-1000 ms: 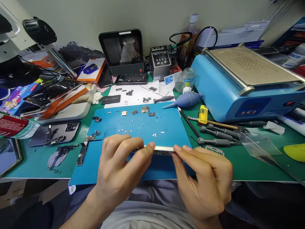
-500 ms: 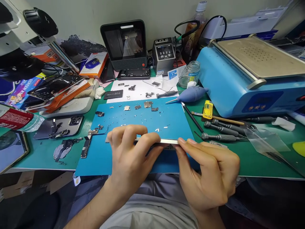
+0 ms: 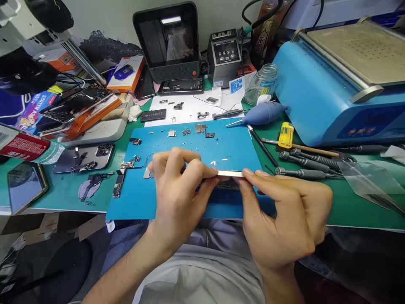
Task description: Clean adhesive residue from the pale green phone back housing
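Note:
Between my hands is a phone frame [image 3: 230, 173], held almost edge-on above the blue mat [image 3: 133, 207]. Its pale, narrow side faces me, and a dark strip shows beneath; its broad faces are mostly hidden. My left hand [image 3: 177, 194] pinches the left end between thumb and curled fingers. At the right end, the thumb and fingertips of my right hand [image 3: 284, 211] close on the edge. Left of my hands, a logic board [image 3: 118, 184] lies on the mat's edge. Farther back sit small metal parts, such as a silver square piece [image 3: 171, 133], and scattered screws.
At right are several screwdrivers [image 3: 303, 173], a yellow block [image 3: 286, 134], a blue air blower [image 3: 264, 113] and a blue heating plate machine [image 3: 316, 84]. A phone back housing [image 3: 95, 157] and a bottle [image 3: 28, 145] are at left. A microscope [image 3: 28, 71] overhangs the upper left.
The camera view has tilted down and shifted, so the bench sits higher in the picture. Both hands keep their hold on the phone frame, with little change in grip.

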